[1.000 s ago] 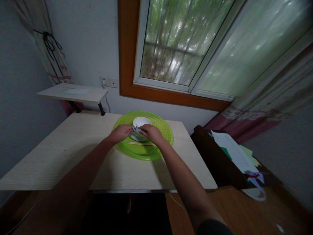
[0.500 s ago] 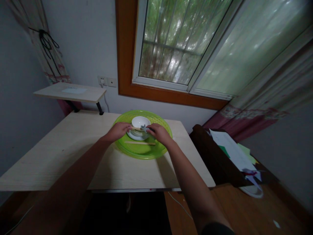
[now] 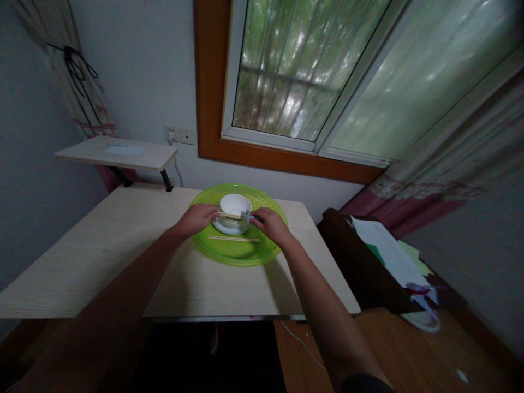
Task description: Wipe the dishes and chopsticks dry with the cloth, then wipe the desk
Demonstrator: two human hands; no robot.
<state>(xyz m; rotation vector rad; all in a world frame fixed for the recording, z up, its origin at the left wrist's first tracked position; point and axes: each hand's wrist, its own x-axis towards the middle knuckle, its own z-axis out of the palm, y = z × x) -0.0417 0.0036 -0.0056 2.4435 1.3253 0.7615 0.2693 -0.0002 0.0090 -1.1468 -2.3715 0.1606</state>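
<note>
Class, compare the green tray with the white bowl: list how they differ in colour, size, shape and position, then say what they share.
Colour: the tray is bright green; the bowl is white.
Size and shape: the tray is broad and shallow; the bowl is much smaller and deeper.
Position: the tray lies on the table; the bowl sits within the tray's rim.
Shared: both look round.

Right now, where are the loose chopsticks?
In the head view, the loose chopsticks lie across the near half of the green tray, just in front of the small plate.
</note>
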